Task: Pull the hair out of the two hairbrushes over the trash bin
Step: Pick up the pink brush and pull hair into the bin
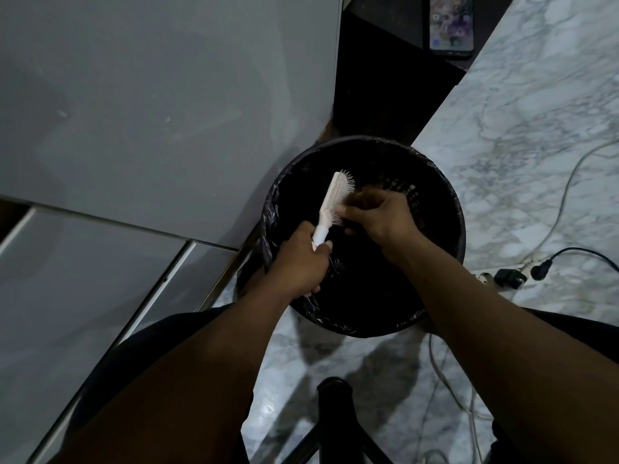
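A white hairbrush (330,198) is held over the round black trash bin (445,195), which is lined with a black bag. My left hand (298,262) grips the brush's handle from below, bristles facing right. A dark object, possibly a second brush, seems tucked under that same hand, but it is too dark to tell. My right hand (378,217) is pinched against the bristles at the lower half of the brush head. Any hair between its fingers is hidden against the dark bin.
A grey cabinet (150,105) stands to the left of the bin. The marble floor (519,145) carries a power strip with black plugs (509,277) and loose cables at right. A phone (450,23) lies on a dark surface above. A black stool frame (335,416) sits below.
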